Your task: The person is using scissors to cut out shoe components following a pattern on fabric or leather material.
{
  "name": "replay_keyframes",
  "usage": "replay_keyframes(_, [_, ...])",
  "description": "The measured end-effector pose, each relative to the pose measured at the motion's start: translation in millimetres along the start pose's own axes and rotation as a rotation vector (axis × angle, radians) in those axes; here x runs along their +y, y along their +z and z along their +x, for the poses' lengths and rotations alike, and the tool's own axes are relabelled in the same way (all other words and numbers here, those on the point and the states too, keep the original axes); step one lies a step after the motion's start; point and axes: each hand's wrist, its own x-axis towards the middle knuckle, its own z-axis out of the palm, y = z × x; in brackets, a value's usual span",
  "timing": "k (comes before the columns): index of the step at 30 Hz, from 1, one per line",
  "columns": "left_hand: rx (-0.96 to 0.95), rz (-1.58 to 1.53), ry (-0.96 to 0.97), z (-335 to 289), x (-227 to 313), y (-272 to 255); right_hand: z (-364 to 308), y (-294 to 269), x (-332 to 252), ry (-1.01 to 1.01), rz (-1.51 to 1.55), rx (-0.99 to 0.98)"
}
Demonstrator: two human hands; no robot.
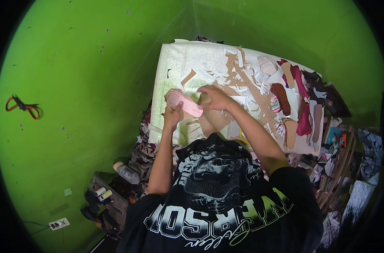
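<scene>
A pink insole-shaped piece (pixel 191 110) with faint printing lies tilted over the table's near left part. My left hand (pixel 173 114) grips it from the near side, thumb on top. At the piece's right end is my right hand (pixel 215 98), its fingers curled and bent toward the edge. Whatever is between those fingers is hard to make out. Beneath the pink piece, brown cardboard-like sheet (pixel 219 120) shows, along with offcuts. A brown strip (pixel 187 77) rests just beyond my left hand.
The white-covered table (pixel 173 57) carries brown and white scraps (pixel 242 76). On its right lie a dark brown sole (pixel 280 99), maroon pieces (pixel 304 120) and a pale sandal-like piece (pixel 267 65). Green walls (pixel 95 76) rise behind. Thread spools (pixel 103 195) and a clear bottle (pixel 128 173) stand lower left.
</scene>
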Motion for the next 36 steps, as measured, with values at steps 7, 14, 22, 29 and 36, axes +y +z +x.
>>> replay_keyframes(7, [0.238,0.216,-0.026,-1.0,-79.6,-41.1,-145.9,78.2,60.5,0.691,-0.205,0.437])
replay_keyframes(14, [0.276,0.179,-0.034,1.5,-109.3,-57.0,-186.7,97.7,53.2,0.722,-0.371,0.541])
replay_keyframes(22, [0.217,0.016,-0.157,7.6,-107.6,-61.7,-216.4,99.1,55.6,0.784,-0.444,0.625])
replay_keyframes(29, [0.251,-0.061,-0.147,9.7,-117.2,-70.1,-216.2,90.0,61.1,0.949,-0.132,0.466])
replay_keyframes(36, [0.242,-0.121,-0.198,1.7,-59.2,-47.7,-168.2,100.9,-71.6,0.89,1.108,0.427])
